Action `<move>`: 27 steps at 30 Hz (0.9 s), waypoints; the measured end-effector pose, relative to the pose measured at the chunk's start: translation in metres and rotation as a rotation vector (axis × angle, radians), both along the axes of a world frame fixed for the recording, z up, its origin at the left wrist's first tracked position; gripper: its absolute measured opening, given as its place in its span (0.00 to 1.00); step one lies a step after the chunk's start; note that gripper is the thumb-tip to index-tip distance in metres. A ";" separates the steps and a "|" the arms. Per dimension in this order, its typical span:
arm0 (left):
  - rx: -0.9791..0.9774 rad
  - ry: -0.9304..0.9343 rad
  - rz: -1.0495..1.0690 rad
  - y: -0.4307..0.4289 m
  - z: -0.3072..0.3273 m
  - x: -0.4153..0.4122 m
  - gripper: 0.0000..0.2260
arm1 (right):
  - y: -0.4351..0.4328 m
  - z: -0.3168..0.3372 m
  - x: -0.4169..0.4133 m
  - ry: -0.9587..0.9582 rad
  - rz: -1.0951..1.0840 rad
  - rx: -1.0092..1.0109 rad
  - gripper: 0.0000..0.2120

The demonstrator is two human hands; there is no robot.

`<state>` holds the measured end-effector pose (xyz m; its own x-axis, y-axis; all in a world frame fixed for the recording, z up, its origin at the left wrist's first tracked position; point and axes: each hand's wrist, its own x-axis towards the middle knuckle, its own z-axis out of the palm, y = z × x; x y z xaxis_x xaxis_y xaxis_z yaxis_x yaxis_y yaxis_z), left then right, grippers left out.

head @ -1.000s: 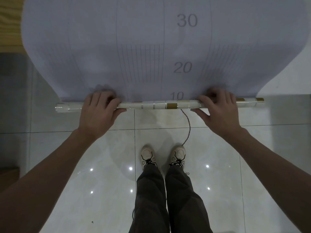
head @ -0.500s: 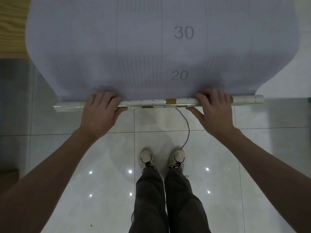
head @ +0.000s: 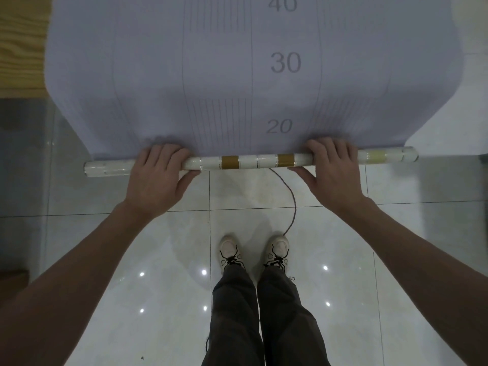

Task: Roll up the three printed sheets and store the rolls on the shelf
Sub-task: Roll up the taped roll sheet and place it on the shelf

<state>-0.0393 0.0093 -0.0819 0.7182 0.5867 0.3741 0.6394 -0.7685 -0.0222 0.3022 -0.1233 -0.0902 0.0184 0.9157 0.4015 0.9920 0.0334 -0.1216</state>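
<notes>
Hands on the roll: left hand [head: 155, 178] and right hand [head: 334, 171] each curled over it, well apart. Roll [head: 253, 161] glossy, likely slippery, light; ends stick out past both grips. Beyond, unrolled sheet [head: 148, 75] thin, floppy, crease-prone; wide, even two-hand hold seems right.

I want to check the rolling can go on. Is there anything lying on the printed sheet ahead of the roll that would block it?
Nothing visible does. The printed sheet lies bare ahead of the roll, which the left hand and right hand grip. A cord hangs below, on the near side.
</notes>
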 end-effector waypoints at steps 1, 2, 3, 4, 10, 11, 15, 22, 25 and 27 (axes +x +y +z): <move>-0.012 0.002 -0.006 0.000 0.001 -0.001 0.18 | 0.000 0.001 0.000 -0.010 0.009 0.003 0.19; -0.011 0.007 -0.011 0.001 0.002 -0.002 0.18 | 0.001 0.001 0.000 -0.024 0.017 0.012 0.18; 0.002 0.009 -0.009 0.002 0.002 -0.002 0.17 | 0.001 0.001 -0.001 -0.038 0.019 0.022 0.18; 0.022 0.006 0.003 0.003 0.003 -0.002 0.15 | 0.001 0.002 -0.001 -0.043 0.014 0.031 0.18; 0.060 0.017 0.009 0.005 0.005 -0.002 0.13 | 0.001 0.001 -0.004 0.091 -0.006 0.016 0.26; 0.046 0.010 0.004 0.005 0.006 -0.003 0.13 | 0.002 0.001 -0.003 0.090 0.006 0.020 0.24; 0.005 -0.008 0.003 0.004 0.013 -0.005 0.16 | 0.003 0.007 -0.001 0.047 0.029 0.027 0.19; 0.079 0.024 0.003 0.010 0.020 -0.008 0.13 | 0.005 0.014 -0.004 0.058 -0.009 0.056 0.22; 0.046 0.010 0.002 0.009 0.025 -0.007 0.14 | 0.008 0.016 -0.002 0.031 -0.006 0.083 0.18; 0.034 0.006 0.032 0.009 0.027 -0.006 0.18 | 0.010 0.017 -0.001 0.014 -0.018 0.089 0.17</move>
